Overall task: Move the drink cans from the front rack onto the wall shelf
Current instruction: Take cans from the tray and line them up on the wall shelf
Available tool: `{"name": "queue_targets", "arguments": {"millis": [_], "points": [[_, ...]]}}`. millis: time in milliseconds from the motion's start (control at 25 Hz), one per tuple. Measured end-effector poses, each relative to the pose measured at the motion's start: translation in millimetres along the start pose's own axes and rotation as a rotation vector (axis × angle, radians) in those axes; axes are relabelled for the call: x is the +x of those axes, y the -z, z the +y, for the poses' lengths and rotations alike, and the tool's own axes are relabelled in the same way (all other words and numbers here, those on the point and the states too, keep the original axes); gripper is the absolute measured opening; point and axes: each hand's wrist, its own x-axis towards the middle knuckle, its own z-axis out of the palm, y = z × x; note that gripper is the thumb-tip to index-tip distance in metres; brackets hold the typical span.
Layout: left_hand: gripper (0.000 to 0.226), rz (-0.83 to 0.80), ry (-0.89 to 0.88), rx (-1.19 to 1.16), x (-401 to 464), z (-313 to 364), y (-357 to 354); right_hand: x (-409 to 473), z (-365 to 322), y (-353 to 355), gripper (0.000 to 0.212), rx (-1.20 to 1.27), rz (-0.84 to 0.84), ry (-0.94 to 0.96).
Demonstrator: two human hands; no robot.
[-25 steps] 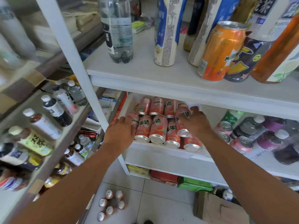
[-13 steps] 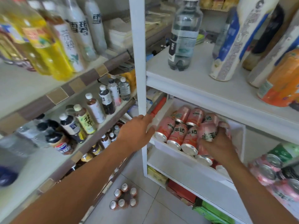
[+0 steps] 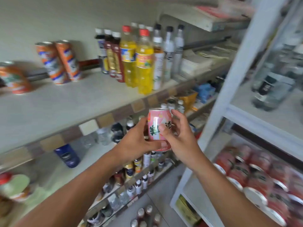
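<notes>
A pink drink can [image 3: 157, 123] is held upright in mid-air, in front of the tiled edge of the wall shelf [image 3: 68, 102]. My left hand [image 3: 136, 141] grips it from the left, thumb across its base. My right hand [image 3: 178, 138] holds it from the right, thumb pressed on the label. More pink and red cans [image 3: 255, 176] lie stacked on their sides in the white front rack [image 3: 211, 138] at lower right. The wall shelf top is bare in front of the can.
On the wall shelf stand orange cans [image 3: 60, 61] at the left and tall yellow and dark bottles [image 3: 139, 58] at the back right. Lower wall shelves hold several small bottles [image 3: 139, 182]. Loose cans [image 3: 144, 217] stand on the floor between shelf and rack.
My right hand has lifted one pink can out of the rack and swung left. My left hand left the rack post and now holds the can too. The view turned toward the wall shelf.
</notes>
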Motion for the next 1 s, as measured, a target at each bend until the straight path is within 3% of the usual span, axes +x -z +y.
{"name": "queue_targets", "arguments": {"millis": [200,360,440,600,800,1000], "points": [[0.087,0.326,-0.04,0.043,-47.2,7.7,117.9,44.5,-56.2,-110.4,0.074,0.004,-0.273,0.098],[0.088,0.54,-0.069,0.134,-89.3,19.2,202.0,68.9,-104.6,-203.4,0.055,-0.031,-0.394,0.187],[0.082,0.613,-0.064,0.157,-113.3,22.9,239.9,74.0,-125.8,-248.5,0.055,-0.043,-0.46,0.247],[0.071,0.688,-0.029,0.201,-155.4,17.5,297.4,76.1,-153.3,-325.3,0.076,-0.074,-0.566,0.317],[0.065,0.781,0.037,0.255,-211.9,-4.4,364.3,67.1,-165.0,-423.7,0.049,-0.128,-0.671,0.349],[0.059,0.848,0.1,0.288,-258.5,-21.2,439.2,60.0,-190.2,-519.7,0.045,-0.16,-0.719,0.402]]}}
